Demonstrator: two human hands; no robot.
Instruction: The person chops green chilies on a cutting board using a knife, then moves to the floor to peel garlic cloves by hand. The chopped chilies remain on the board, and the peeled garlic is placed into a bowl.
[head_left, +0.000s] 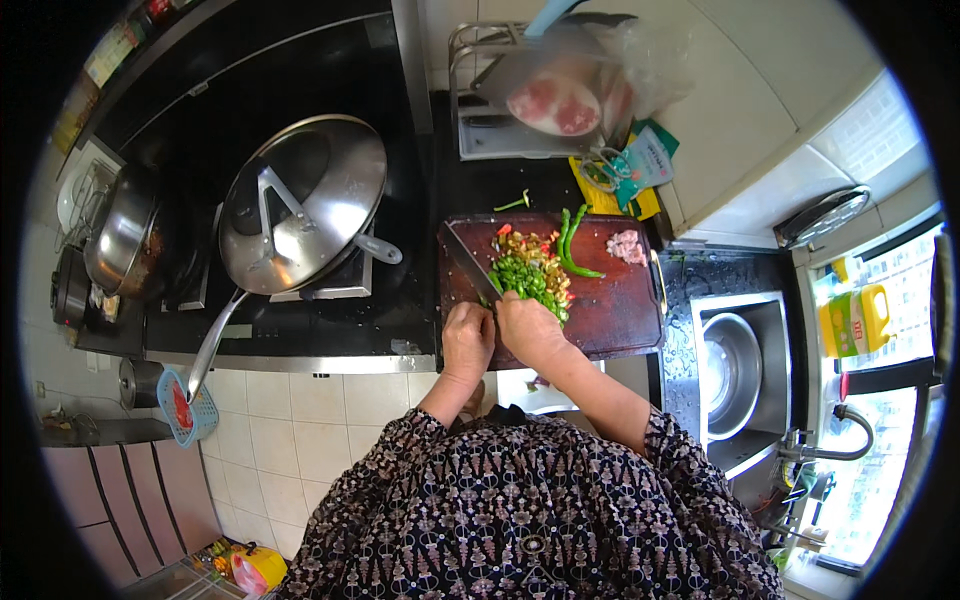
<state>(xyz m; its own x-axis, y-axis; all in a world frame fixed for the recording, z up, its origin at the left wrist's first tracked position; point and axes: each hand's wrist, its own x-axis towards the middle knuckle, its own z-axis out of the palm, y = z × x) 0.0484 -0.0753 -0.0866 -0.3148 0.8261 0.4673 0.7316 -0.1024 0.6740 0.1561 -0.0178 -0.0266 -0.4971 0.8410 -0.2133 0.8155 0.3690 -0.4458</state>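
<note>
My right hand (529, 324) grips a kitchen knife (471, 261), its blade pointing to the far left of the dark wooden cutting board (615, 315). Curled close beside the blade, at the board's near left edge, is my left hand (468, 339). A bit of green shows at its fingertips, but what its fingers hold is hidden. Chopped green peppers (525, 279) lie heaped right of the blade. Chopped brownish pieces (525, 246) with red bits are behind and beside them. Whole green chili peppers (568, 244) and minced raw meat (626, 247) rest farther right on the board.
Left of the board, a wok with a domed metal lid (304, 202) sits on the stove, its long handle (214, 349) jutting over the counter edge. Scissors (602, 169) and packets (646, 166) lie behind the board. A sink with a metal basin (731, 375) is at right.
</note>
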